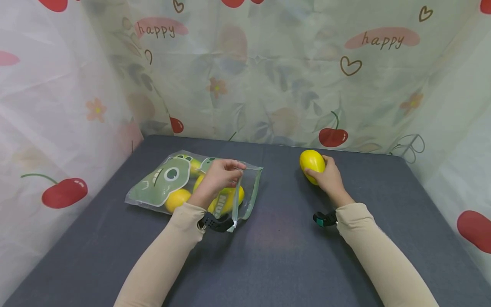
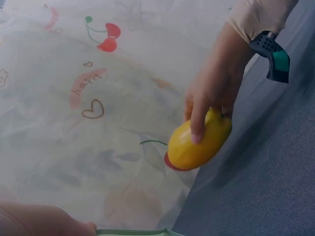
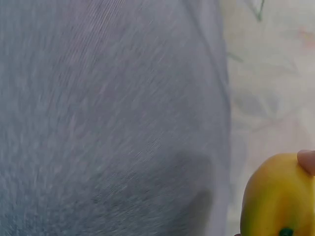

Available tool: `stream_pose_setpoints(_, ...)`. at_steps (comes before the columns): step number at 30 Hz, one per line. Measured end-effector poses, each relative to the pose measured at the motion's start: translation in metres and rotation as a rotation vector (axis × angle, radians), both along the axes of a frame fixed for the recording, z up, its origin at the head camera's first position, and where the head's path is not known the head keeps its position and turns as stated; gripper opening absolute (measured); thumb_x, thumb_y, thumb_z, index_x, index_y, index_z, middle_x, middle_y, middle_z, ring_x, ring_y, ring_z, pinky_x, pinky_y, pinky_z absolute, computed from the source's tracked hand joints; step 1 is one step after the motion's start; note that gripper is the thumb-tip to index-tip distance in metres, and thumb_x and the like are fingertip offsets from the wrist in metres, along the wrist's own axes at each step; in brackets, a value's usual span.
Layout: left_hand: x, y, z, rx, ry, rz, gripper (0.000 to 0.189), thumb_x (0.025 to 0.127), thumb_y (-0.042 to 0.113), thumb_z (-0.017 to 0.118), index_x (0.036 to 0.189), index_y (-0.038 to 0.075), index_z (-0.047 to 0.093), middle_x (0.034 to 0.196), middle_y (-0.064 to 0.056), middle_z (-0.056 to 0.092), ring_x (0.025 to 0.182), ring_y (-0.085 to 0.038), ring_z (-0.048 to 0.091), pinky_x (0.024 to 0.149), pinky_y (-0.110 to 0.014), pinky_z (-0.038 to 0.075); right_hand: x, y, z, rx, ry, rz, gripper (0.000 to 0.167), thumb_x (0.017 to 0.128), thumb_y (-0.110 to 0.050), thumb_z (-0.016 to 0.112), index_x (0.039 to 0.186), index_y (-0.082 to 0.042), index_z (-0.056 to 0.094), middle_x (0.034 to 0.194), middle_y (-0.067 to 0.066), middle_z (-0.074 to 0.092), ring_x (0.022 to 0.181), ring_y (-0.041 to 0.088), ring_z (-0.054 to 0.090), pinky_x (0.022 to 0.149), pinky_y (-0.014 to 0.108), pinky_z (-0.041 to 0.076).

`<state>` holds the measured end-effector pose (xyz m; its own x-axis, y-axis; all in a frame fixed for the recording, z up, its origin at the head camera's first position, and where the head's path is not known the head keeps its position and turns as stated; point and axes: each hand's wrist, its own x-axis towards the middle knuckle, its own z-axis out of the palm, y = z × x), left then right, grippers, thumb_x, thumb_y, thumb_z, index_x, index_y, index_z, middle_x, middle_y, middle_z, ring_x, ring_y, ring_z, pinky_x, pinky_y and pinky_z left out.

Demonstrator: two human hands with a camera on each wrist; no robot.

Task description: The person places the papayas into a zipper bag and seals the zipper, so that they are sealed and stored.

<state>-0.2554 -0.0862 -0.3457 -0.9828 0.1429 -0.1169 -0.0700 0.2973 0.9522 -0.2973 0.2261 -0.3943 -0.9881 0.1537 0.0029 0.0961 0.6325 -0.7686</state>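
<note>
A clear zip bag (image 1: pixel 159 187) with a green cartoon animal print lies on the table's left half, several yellow fruits inside it. My left hand (image 1: pixel 216 181) pinches the upper edge of the bag near its open right end. In the left wrist view, only part of the left hand (image 2: pixel 42 220) shows at the bottom, beside the bag's green edge. My right hand (image 1: pixel 327 175) grips a smooth yellow mango (image 1: pixel 311 164), thumb across its side, to the right of the bag. The mango (image 2: pixel 199 145) has a greenish stem end, and its dark stem spot shows in the right wrist view.
A dark grey cloth covers the table (image 1: pixel 280 256). Printed curtains (image 1: pixel 261 85) enclose its back and sides. A thin wire-like item (image 1: pixel 408 147) sits at the back right corner. Each wrist wears a black strap (image 1: pixel 216 222).
</note>
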Motion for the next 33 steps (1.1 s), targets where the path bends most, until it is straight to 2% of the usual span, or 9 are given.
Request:
stream_pose_setpoints(8, 0.001, -0.001, 0.001, 0.011, -0.003, -0.001, 0.022, 0.089, 0.008, 0.060, 0.109, 0.005, 0.070, 0.114, -0.014, 0.065, 0.074, -0.015, 0.054, 0.068, -0.027, 0.054, 0.020, -0.012, 0.025, -0.037, 0.054, 0.072, 0.084, 0.090, -0.034, 0.066, 0.151, -0.003, 0.017, 0.149, 0.023, 0.033, 0.125, 0.040, 0.040, 0.104, 0.055, 0.038)
stream_pose_setpoints(14, 0.001, -0.001, 0.001, 0.017, -0.007, -0.002, 0.022, 0.090, 0.008, 0.060, 0.110, 0.004, 0.069, 0.114, -0.015, 0.065, 0.075, -0.015, 0.056, 0.069, -0.027, 0.054, 0.036, -0.024, 0.035, -0.067, 0.083, 0.135, 0.086, 0.089, -0.036, 0.067, 0.152, -0.006, 0.017, 0.147, 0.022, 0.035, 0.125, 0.039, 0.042, 0.102, 0.054, 0.039)
stream_pose_setpoints(19, 0.000, -0.001, 0.001, 0.009, -0.007, 0.005, 0.022, 0.090, 0.009, 0.061, 0.109, 0.005, 0.070, 0.109, -0.008, 0.067, 0.077, -0.015, 0.057, 0.071, -0.028, 0.055, 0.050, -0.038, 0.037, -0.081, 0.091, 0.174, 0.084, 0.088, -0.035, 0.069, 0.152, -0.009, 0.021, 0.145, 0.020, 0.037, 0.123, 0.037, 0.043, 0.099, 0.053, 0.042)
stream_pose_setpoints(24, 0.000, 0.000, 0.001, 0.012, -0.003, 0.008, 0.021, 0.090, 0.009, 0.061, 0.108, 0.006, 0.070, 0.107, -0.008, 0.067, 0.077, -0.015, 0.057, 0.070, -0.028, 0.055, 0.062, -0.051, 0.037, -0.094, 0.086, 0.219, 0.082, 0.088, -0.032, 0.071, 0.151, -0.012, 0.024, 0.146, 0.017, 0.037, 0.120, 0.036, 0.046, 0.096, 0.051, 0.045)
stream_pose_setpoints(33, 0.001, 0.000, 0.000, 0.022, 0.001, 0.009, 0.020, 0.090, 0.009, 0.062, 0.108, 0.005, 0.070, 0.105, -0.007, 0.067, 0.075, -0.015, 0.056, 0.069, -0.027, 0.054, 0.079, -0.067, 0.026, -0.076, 0.073, 0.292, 0.082, 0.086, -0.031, 0.073, 0.150, -0.011, 0.026, 0.144, 0.014, 0.040, 0.117, 0.033, 0.050, 0.093, 0.048, 0.048)
